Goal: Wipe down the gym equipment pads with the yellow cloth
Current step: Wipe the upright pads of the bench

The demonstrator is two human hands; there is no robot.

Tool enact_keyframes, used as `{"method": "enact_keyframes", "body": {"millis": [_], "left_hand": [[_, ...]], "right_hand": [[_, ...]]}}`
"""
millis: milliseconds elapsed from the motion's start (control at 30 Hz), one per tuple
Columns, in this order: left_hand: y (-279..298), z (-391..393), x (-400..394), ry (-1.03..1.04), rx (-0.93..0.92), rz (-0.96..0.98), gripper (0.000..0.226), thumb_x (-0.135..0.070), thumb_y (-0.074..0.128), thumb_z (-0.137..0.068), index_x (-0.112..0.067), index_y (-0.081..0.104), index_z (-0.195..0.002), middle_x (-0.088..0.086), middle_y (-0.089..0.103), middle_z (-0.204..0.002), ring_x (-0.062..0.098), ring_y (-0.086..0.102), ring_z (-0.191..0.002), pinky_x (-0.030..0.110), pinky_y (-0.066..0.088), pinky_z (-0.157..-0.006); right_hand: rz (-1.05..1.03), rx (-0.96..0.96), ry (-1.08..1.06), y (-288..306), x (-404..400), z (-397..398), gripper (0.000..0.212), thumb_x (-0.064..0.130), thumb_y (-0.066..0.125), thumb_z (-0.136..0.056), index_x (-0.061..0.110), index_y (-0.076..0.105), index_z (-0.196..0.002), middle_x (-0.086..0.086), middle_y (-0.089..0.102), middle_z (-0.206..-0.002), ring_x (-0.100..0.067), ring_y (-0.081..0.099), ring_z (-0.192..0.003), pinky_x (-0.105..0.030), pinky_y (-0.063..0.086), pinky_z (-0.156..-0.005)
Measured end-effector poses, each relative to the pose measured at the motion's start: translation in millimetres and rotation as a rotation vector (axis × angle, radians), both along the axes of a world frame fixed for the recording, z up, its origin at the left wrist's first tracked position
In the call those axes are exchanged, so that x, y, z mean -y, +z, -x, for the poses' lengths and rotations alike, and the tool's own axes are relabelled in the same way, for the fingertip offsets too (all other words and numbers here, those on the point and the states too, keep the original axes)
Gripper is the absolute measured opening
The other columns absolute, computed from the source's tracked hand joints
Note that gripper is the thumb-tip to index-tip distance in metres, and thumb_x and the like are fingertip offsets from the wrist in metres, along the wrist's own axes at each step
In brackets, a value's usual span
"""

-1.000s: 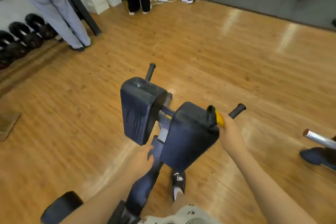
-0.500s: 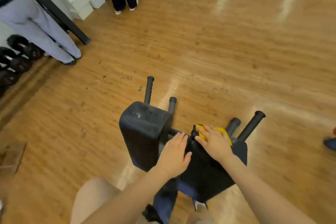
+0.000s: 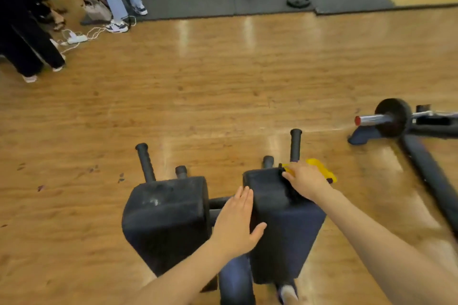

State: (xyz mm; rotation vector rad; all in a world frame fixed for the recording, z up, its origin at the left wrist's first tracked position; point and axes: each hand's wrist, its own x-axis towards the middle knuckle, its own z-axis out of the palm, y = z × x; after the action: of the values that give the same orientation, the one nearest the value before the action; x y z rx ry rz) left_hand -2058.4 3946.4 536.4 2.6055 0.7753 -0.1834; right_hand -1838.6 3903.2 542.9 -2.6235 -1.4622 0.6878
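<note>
Slippage looks the main risk: the right hand (image 3: 306, 184) presses the yellow cloth (image 3: 322, 171) with curled fingers onto the right pad's (image 3: 285, 225) far top corner, where it could slide off. The left hand (image 3: 235, 225), flat-fingered and holding nothing, steadies that pad's side, while the left pad (image 3: 166, 215) may get skipped.

There are two dark pads, left (image 3: 166, 218) and right (image 3: 280, 218), four black handle grips, one yellow cloth (image 3: 322, 171), two hands of the person, and one loose weight plate (image 3: 298, 1) on the mat.
</note>
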Motion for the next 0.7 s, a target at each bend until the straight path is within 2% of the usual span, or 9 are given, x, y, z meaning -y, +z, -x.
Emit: {"method": "enact_keyframes", "body": {"millis": [67,167,267,333,367,433,467,567,700], "left_hand": [[-5.8,8.7,-11.7,-0.098,0.011,-0.047,0.078,-0.051,0.037,-0.094,-0.011,0.002,-0.151,0.005,0.001,-0.159,0.018,-0.006,-0.145,0.029,-0.004,-0.115],[-8.2,24.9,-23.1,-0.183,0.047,-0.19,0.071,-0.049,0.034,-0.095,-0.013,0.007,-0.151,0.002,0.001,-0.159,0.018,-0.008,-0.145,0.034,-0.009,-0.114],[-12.7,53.0,-39.4,-0.065,0.044,-0.321,0.066,-0.047,0.028,-0.098,-0.015,0.006,-0.151,0.0,-0.001,-0.158,0.018,-0.008,-0.145,0.035,-0.011,-0.113],[-22.1,69.8,-53.0,0.061,0.057,-0.414,0.062,-0.046,0.027,-0.098,-0.013,0.015,-0.15,0.001,0.011,-0.157,0.02,0.004,-0.146,0.035,-0.004,-0.114],[-22.0,75.8,-56.8,0.094,0.048,-0.45,0.061,-0.046,0.028,-0.096,-0.011,0.029,-0.146,0.004,0.026,-0.153,0.021,0.019,-0.143,0.036,0.005,-0.113],[-28.0,81.8,-55.6,0.12,0.006,-0.483,0.06,-0.047,0.03,-0.089,-0.01,0.056,-0.129,0.005,0.055,-0.134,0.021,0.048,-0.127,0.038,0.026,-0.107],[-31.9,82.1,-53.7,0.126,0.026,-0.491,0.058,-0.046,0.032,-0.086,-0.011,0.062,-0.122,0.004,0.061,-0.126,0.02,0.054,-0.121,0.038,0.033,-0.103],[-33.4,80.2,-47.8,0.147,0.071,-0.523,0.057,-0.043,0.034,-0.084,-0.01,0.066,-0.117,0.004,0.064,-0.123,0.02,0.057,-0.118,0.038,0.041,-0.1],[-36.8,84.4,-47.6,0.122,0.069,-0.646,0.06,-0.044,0.034,-0.084,-0.007,0.06,-0.124,0.01,0.057,-0.131,0.024,0.052,-0.124,0.041,0.035,-0.103]], "right_hand": [[0.035,-0.036,0.082,-3.8,-31.3,30.7,0.033,0.034,0.038,-0.098,0.012,0.058,-0.113,-0.011,0.062,-0.111,-0.028,0.058,-0.098,-0.035,0.044,-0.078],[0.059,-0.119,0.246,-10.7,-59.5,64.8,0.034,0.038,0.04,-0.097,0.016,0.058,-0.117,-0.006,0.063,-0.111,-0.026,0.058,-0.102,-0.032,0.044,-0.078],[-0.02,-0.104,0.204,-18.4,-43.5,51.6,0.035,0.047,0.042,-0.094,0.022,0.06,-0.11,-0.001,0.065,-0.104,-0.024,0.06,-0.096,-0.036,0.049,-0.08],[-0.051,-0.069,0.072,-20.4,-24.3,25.7,0.038,0.046,0.04,-0.095,0.017,0.062,-0.105,-0.007,0.066,-0.097,-0.026,0.061,-0.088,-0.04,0.05,-0.077],[-0.063,-0.02,0.014,-20.5,-13.1,14.8,0.039,0.044,0.04,-0.095,0.013,0.062,-0.106,-0.01,0.066,-0.097,-0.028,0.061,-0.087,-0.04,0.049,-0.076],[-0.122,0.096,-0.056,-21.6,4.5,5.5,0.036,0.04,0.042,-0.095,0.014,0.063,-0.105,-0.012,0.064,-0.097,-0.029,0.059,-0.09,-0.04,0.049,-0.076],[-0.155,0.149,-0.067,-21.9,8.7,9.7,0.033,0.04,0.042,-0.095,0.016,0.064,-0.102,-0.012,0.064,-0.096,-0.03,0.06,-0.09,-0.039,0.05,-0.075],[-0.226,0.192,-0.014,-23.4,-0.3,44.4,0.029,0.039,0.039,-0.096,0.019,0.06,-0.099,-0.01,0.066,-0.091,-0.029,0.061,-0.087,-0.036,0.049,-0.067],[-0.323,0.182,0.196,-20.1,-13.2,85.6,0.029,0.042,0.041,-0.096,0.021,0.059,-0.104,-0.002,0.065,-0.093,-0.024,0.06,-0.088,-0.035,0.048,-0.067]]}}
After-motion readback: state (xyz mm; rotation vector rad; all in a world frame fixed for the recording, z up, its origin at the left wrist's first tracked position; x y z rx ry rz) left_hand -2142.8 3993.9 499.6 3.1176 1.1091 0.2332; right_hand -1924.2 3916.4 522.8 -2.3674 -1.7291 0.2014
